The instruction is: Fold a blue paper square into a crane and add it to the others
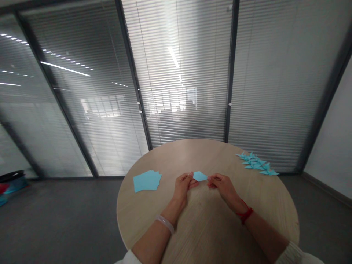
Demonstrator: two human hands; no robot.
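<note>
"So, which step is this?"

"Folding, I'd judge: the blue paper (200, 176) is held just above the table (209, 231), the left hand (182, 187) pinching its left edge between the fingers, the right hand (224, 187) apparently pinching its right tip."

"Next move?"

"Probably calls for aligned edges, then a firm crease."

"And around it?"

"Round wooden top, flat sheets (147, 181) left, pointed folded pieces (255, 164) right; beyond, blinds (178, 73) and grey floor (68, 216)."
</note>
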